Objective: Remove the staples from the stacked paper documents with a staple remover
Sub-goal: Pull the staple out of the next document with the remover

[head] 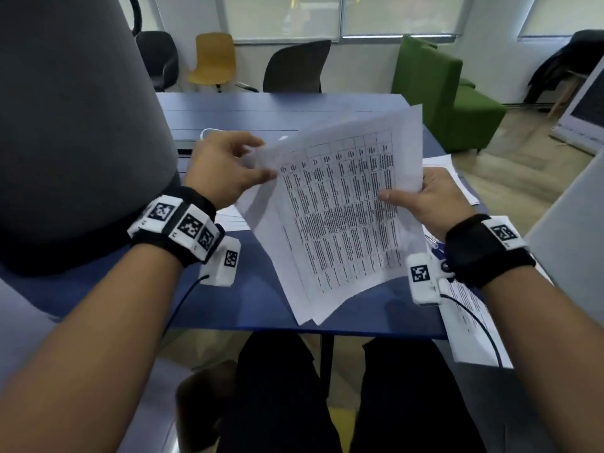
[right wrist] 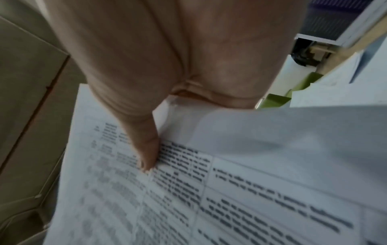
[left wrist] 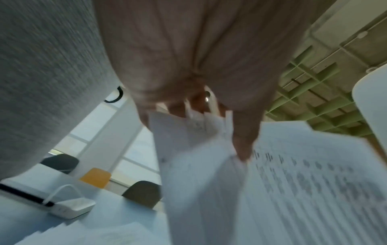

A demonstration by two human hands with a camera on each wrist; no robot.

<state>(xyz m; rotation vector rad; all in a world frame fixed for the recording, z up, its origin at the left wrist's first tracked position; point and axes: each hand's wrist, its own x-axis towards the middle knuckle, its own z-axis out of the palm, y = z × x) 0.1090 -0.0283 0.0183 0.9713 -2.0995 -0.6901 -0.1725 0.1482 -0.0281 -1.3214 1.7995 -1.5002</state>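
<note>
Sheets of white printed paper with a black-ruled table (head: 340, 210) are held in the air above the near edge of the blue surface (head: 261, 299), tilted, their long axis running from the near-left bottom corner up toward the far right. The left hand (head: 225, 168) pinches the top-left corner of the sheets between thumb and curled fingers; in the left wrist view the corner fans into several separate leaves at the fingertips (left wrist: 240, 149). The right hand (head: 434, 197) grips the right edge of the same sheets, thumb (right wrist: 146, 149) pressed flat on the printed face and the other fingers hidden behind. Between the two forearms the near strip of the surface lies bare, and its front edge ends just above the person's dark-trousered lap. More white papers (head: 470, 308) lie flat at the right side of the surface, overhanging its near edge under the right wrist, and another loose sheet lies under the left wrist. A large grey fabric-covered rounded form (head: 81, 125) crowds the left side. A small white box with a cable (left wrist: 71, 208) sits at the far left of the surface. The staple remover cannot be made out in any view.
</note>
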